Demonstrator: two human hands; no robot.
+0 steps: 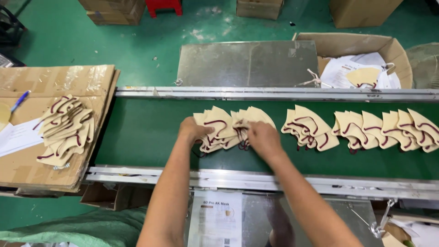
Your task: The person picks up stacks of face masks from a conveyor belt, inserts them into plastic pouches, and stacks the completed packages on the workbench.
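Observation:
A fanned bunch of beige folded face masks (228, 121) with dark red ear loops lies on the green conveyor belt (146, 132). My left hand (193, 129) presses on the bunch's left side, fingers curled over the masks. On the right side my right hand (263, 138) grips the masks, fingers closed around them. Both forearms reach in from the bottom edge.
More beige mask piles (308, 128) (388, 130) line the belt to the right. Another mask pile (66, 130) and a blue pen (20, 100) rest on flattened cardboard (27, 169) at left. An open carton (361, 59) with papers stands behind the belt. Metal rails (274, 93) border the belt.

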